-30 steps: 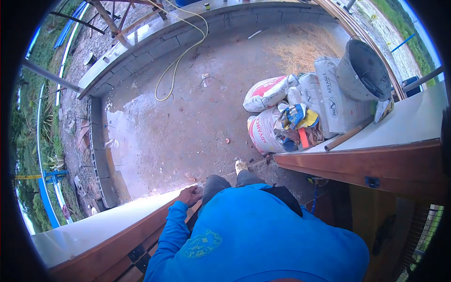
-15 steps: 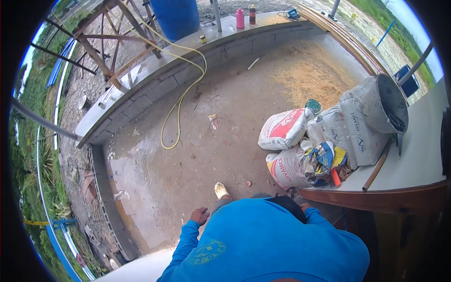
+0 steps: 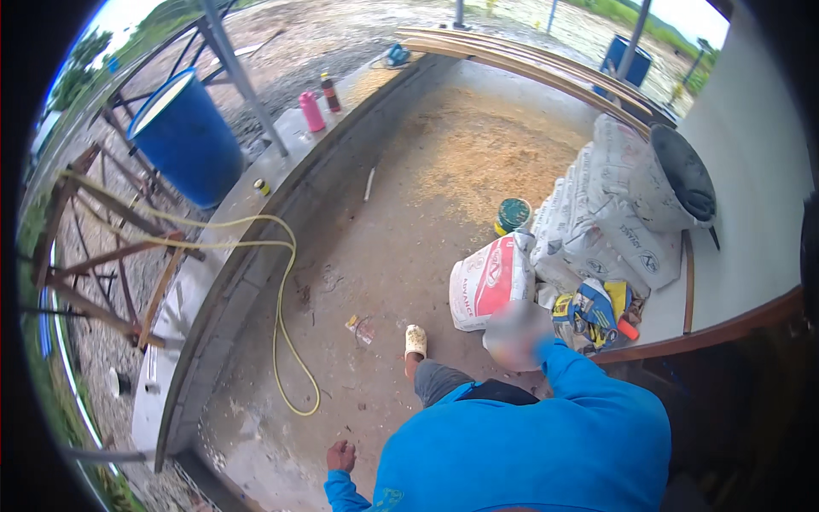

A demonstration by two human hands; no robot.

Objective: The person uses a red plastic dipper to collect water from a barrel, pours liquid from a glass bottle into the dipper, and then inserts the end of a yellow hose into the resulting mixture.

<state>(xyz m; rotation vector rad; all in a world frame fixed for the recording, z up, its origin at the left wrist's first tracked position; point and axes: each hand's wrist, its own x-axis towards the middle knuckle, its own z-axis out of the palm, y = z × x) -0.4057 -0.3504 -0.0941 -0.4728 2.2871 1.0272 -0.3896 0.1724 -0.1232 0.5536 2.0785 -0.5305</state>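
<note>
Red-and-white sack (image 3: 482,277) on floor (image 3: 384,273), toward right edge, just beyond right hand (image 3: 519,335); blur hides fingers, cannot tell grip or contact. Left hand (image 3: 341,456) above floor, fingers too small to tell. Green-topped bucket (image 3: 513,215) behind sack.

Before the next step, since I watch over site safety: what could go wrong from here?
The yellow hose lies looped on the floor left of the cream clog, so a step that way might catch it. The grey bucket sits tilted by the stacked white sacks; a knock there could topple it. The right hand, blurred, is near the red-and-white sack; if it lifted with a weak grip, that sack might slip.
</note>
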